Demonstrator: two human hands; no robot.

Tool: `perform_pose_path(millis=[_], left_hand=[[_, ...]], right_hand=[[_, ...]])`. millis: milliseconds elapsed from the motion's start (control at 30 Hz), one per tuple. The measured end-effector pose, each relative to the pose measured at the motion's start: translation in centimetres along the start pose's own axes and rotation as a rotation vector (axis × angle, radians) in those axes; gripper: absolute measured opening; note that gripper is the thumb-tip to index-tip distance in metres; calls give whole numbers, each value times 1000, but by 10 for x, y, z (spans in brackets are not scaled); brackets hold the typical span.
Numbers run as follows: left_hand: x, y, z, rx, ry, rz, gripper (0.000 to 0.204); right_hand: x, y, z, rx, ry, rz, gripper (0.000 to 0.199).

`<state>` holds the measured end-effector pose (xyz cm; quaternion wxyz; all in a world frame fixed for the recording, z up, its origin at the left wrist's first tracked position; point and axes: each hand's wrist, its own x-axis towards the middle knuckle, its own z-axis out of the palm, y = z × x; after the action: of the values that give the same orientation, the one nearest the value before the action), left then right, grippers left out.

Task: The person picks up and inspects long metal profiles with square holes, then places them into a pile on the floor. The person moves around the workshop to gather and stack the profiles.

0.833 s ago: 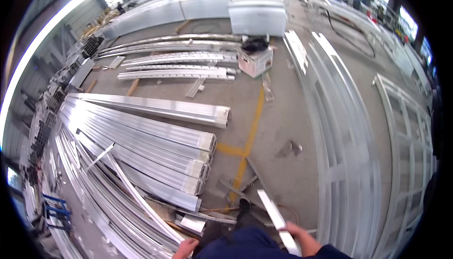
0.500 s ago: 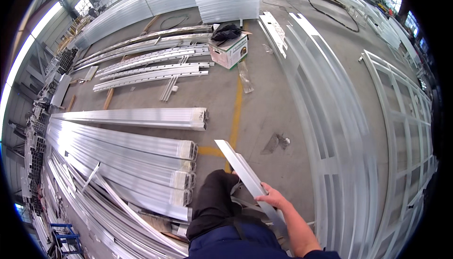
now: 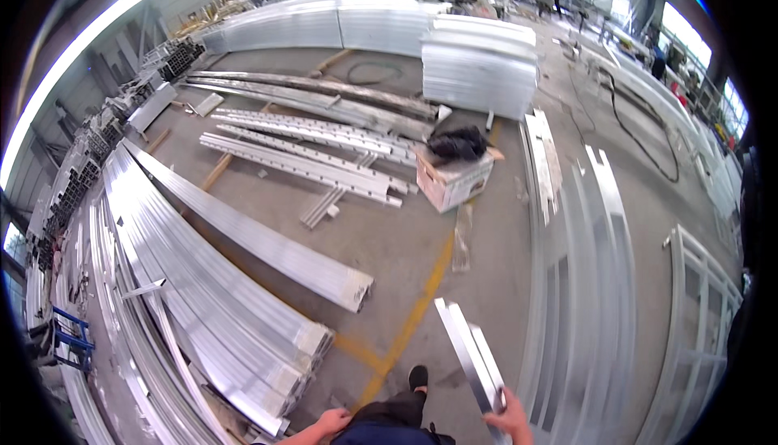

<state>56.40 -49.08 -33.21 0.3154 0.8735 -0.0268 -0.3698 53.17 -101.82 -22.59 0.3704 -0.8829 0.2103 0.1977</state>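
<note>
In my right hand (image 3: 509,418) is a short length of silver-white metal profile (image 3: 468,352), with the fingers closed round its near end. It slants up and away to the left, above the floor. Two long strips show along it; whether it is one piece or two I cannot tell. My left hand (image 3: 332,421) hangs low by my thigh, fingers loosely bent and apart, nothing seen in it. Nearest to that hand is the end of a stack of long silver profiles (image 3: 219,299) with wrapped ends.
A carton (image 3: 454,181) with a black bag (image 3: 458,143) on top stands ahead, near perforated rails (image 3: 312,171) on the floor. Long pale profiles (image 3: 575,299) lie to the right, beside a white frame (image 3: 689,323). A stack of panels (image 3: 478,68) stands farther back.
My view has lifted and turned left, showing more of the hall. The right hand still grips the profile, now lower in view. My left hand has come into view at the lower edge.
</note>
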Motion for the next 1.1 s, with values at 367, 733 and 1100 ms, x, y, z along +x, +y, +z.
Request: perform_pose_path(millis=[367,733,1100], left_hand=[[62,88,-18,-413,188,-329,46],[146,105,-26,-404,324,-523,46],[199,186,-152,-421,290,-575,34]], right_hand=[[-14,43,-38,159,-240,746,81],[266,45,-103,5,-459,564,71],[535,-191,-166,90,-346,232,99]])
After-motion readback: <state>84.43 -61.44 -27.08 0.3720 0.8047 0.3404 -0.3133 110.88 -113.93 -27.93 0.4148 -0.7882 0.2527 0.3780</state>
